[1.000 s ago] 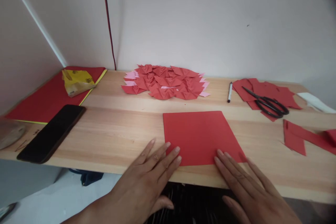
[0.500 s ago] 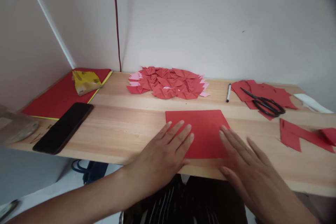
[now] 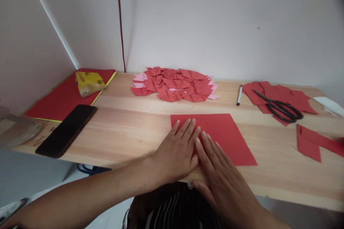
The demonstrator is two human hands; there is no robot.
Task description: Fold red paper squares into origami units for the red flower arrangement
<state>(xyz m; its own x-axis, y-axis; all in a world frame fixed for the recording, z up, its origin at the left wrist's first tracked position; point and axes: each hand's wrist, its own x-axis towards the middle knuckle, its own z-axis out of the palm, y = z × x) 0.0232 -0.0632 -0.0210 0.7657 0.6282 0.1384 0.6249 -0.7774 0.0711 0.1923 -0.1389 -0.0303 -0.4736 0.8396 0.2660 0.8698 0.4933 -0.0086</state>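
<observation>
Both palms down, a person presses a square of red paper (image 3: 228,132) against a wooden worktop (image 3: 129,114), the sheet lying directly under the fingers and reaching beyond them to the far side and to the right. The left hand (image 3: 177,155), fingers straight and slightly spread, covers the sheet's left part; the right hand (image 3: 223,177), fingers extended and close together, angles in just beside it, its thumb held apart. Neither hand is closed around anything; whether the two touch cannot be told. Beyond the left hand's fingertips, near the wall, spreads a cluster of folded red paper pieces (image 3: 174,85), with pink paper pieces (image 3: 139,85) showing at its sides. To the left of the left hand lie a black phone (image 3: 66,132) and, farther off, a stack of red sheets (image 3: 56,98) with a yellow edge and a crumpled yellow packet (image 3: 90,84) on top. Beyond the right hand and to its right, a marker (image 3: 239,95) lies near red paper scraps (image 3: 298,96), on which black-handled scissors (image 3: 285,111) rest; red paper strips (image 3: 310,146) lie nearer, well right of that hand.
</observation>
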